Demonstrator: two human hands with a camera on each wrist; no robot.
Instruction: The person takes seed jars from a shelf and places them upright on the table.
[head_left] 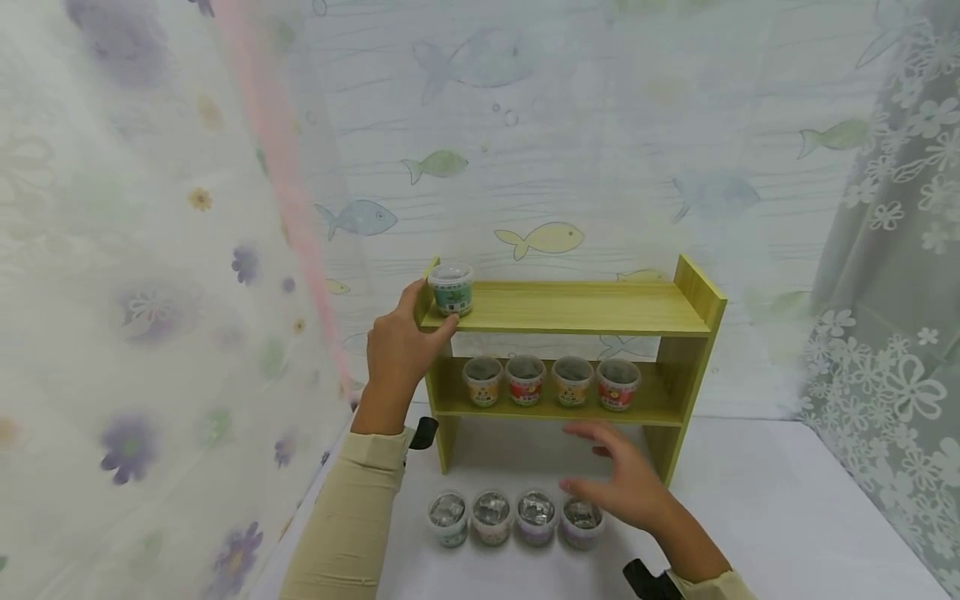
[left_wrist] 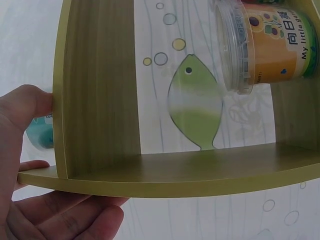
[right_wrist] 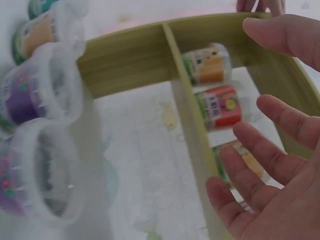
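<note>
My left hand (head_left: 401, 350) is at the top left corner of a yellow-green two-tier wooden shelf (head_left: 570, 307). Its thumb and index finger lie on either side of a small clear-lidded tub with a teal label (head_left: 453, 293), standing on the top board. In the left wrist view the thumb (left_wrist: 27, 102) partly hides that teal tub (left_wrist: 41, 134), and the other fingers reach along the outside of the side panel. Fingers spread, my right hand (head_left: 626, 479) hovers above the table beside the rightmost purple-labelled tub (head_left: 582, 523), with nothing in it.
Along the middle board stand several tubs, with orange labels (head_left: 482, 382) and red labels (head_left: 618, 385) alternating. A row of tubs (head_left: 492, 518) stands on the white table (head_left: 765, 500) before the shelf. Patterned curtains (head_left: 150, 333) hang at the sides and back.
</note>
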